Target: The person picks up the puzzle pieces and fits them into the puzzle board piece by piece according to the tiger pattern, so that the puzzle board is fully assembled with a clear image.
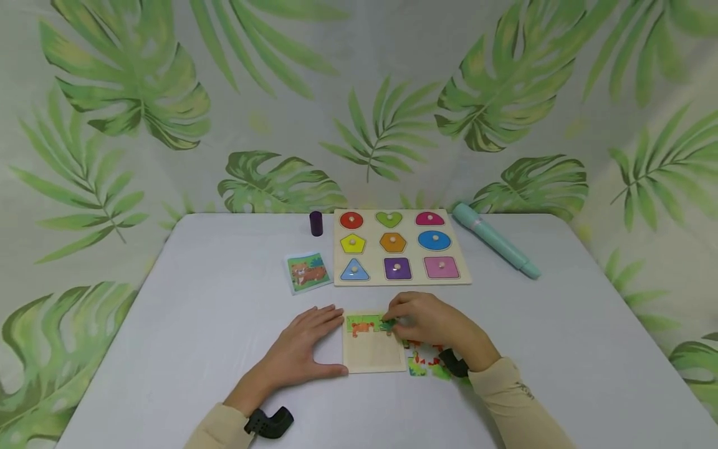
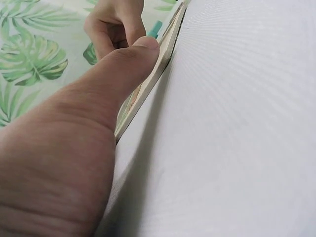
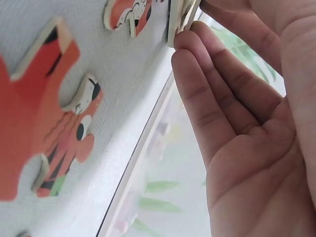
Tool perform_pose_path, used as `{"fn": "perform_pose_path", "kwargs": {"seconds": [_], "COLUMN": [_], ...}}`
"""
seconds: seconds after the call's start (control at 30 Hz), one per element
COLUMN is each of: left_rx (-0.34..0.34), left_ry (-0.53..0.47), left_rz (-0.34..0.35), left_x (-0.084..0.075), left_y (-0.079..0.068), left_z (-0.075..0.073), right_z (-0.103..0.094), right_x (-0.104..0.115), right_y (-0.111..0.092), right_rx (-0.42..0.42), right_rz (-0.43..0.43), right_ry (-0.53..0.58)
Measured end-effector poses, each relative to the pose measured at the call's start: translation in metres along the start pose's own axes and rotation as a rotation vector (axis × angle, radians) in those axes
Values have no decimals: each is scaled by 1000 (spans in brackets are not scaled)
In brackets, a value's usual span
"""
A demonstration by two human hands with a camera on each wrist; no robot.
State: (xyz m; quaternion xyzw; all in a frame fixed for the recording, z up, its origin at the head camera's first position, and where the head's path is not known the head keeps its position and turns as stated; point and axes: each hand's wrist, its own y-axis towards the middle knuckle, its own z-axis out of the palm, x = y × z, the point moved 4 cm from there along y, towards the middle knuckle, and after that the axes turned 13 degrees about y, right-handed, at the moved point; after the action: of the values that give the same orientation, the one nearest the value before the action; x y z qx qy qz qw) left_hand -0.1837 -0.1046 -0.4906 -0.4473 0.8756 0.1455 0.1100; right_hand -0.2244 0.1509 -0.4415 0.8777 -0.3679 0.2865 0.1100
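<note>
A square wooden puzzle board point(image 1: 373, 357) lies in front of me, with green and orange picture pieces point(image 1: 361, 324) along its far part. My left hand point(image 1: 303, 348) lies at the board's left side, fingers extended and thumb near the lower left corner. At the upper right corner my right hand point(image 1: 429, 317) pinches a green jigsaw piece point(image 1: 387, 325) over the board; its fingers partly cover it. Loose jigsaw pieces point(image 1: 417, 366) lie right of the board, partly under the right wrist. The right wrist view shows orange, black-marked pieces point(image 3: 54, 123) on the table.
Behind the board lies a peg puzzle point(image 1: 374, 254) with coloured shapes. A card with an animal picture point(image 1: 308, 272) and a dark purple cylinder point(image 1: 316, 223) are left of it. On its right is a mint-green tube-shaped thing point(image 1: 496, 240). A leaf-print cloth point(image 1: 381, 125) hangs behind the table.
</note>
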Motion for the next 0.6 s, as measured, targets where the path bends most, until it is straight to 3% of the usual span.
{"fn": "perform_pose_path", "kwargs": {"seconds": [0.6], "left_rx": [13], "left_ry": [10], "left_rz": [3], "left_x": [0], "left_y": [-1], "left_z": [-2], "right_z": [6], "right_x": [3], "right_y": [3], "right_rx": [-7], "right_rz": [-23], "right_ry": [-52]}}
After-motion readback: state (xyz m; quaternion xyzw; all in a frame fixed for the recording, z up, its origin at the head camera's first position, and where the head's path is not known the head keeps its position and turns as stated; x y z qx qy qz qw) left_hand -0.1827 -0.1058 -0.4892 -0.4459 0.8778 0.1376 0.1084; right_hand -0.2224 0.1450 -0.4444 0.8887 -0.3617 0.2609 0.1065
